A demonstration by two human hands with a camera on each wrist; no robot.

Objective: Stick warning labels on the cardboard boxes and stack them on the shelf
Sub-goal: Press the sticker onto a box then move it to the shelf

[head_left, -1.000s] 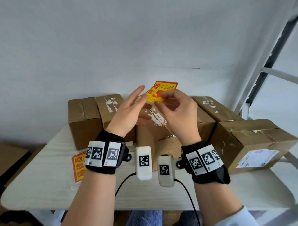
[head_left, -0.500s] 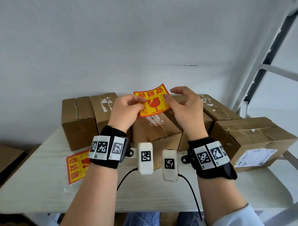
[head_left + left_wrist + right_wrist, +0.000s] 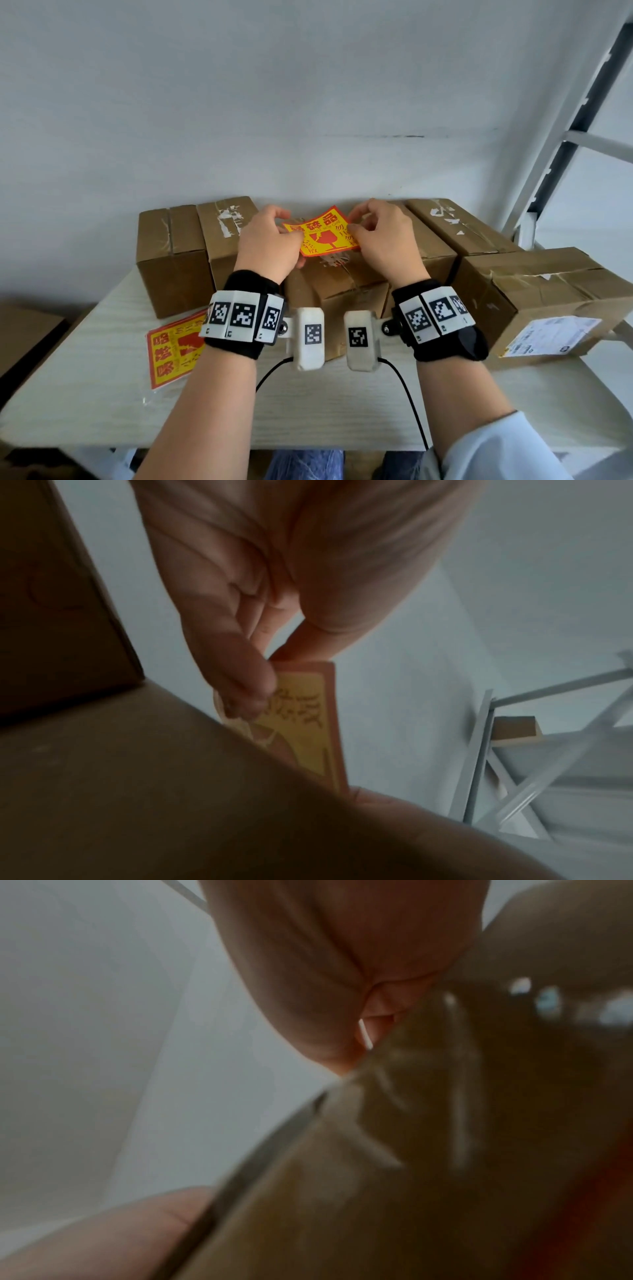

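Observation:
A yellow and red warning label (image 3: 323, 234) is held just above the top of the middle cardboard box (image 3: 342, 284). My left hand (image 3: 274, 240) pinches its left edge and my right hand (image 3: 376, 236) pinches its right edge. In the left wrist view the label (image 3: 301, 723) shows between thumb and fingers, over the box top (image 3: 137, 777). The right wrist view is blurred, with my right hand (image 3: 342, 988) close above a box edge (image 3: 411, 1150). Whether the label touches the box I cannot tell.
Two boxes (image 3: 171, 253) stand to the left, one (image 3: 459, 226) behind on the right, and one with a white shipping label (image 3: 534, 294) at the right. A bag of spare labels (image 3: 174, 349) lies on the pale table (image 3: 102, 394). A white metal shelf frame (image 3: 565, 144) rises at the right.
Both hands have brought the label down from in front of the wall to just over the middle box. The left hand, open a second ago, now pinches the label's left edge.

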